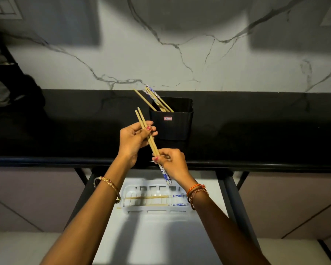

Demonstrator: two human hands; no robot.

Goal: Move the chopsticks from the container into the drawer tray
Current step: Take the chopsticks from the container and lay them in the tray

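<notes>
A black table (pixel 65 131) runs across the view beneath a marble-patterned wall (pixel 180 54). Below its front edge an open drawer (pixel 153 236) holds a white tray (pixel 126 190), where two chopsticks (pixel 147 197) lie flat (their patterned ends to the right). On the table stands a black container (pixel 172 123) with several chopsticks (pixel 157 101) leaning out to the left. In front of it the hands hold a pair of chopsticks (pixel 151 140) above the drawer: the left hand (pixel 134 140) grips the upper part with curled fingers, the right hand (pixel 170 161) pinches the lower part near the blue-patterned end.
</notes>
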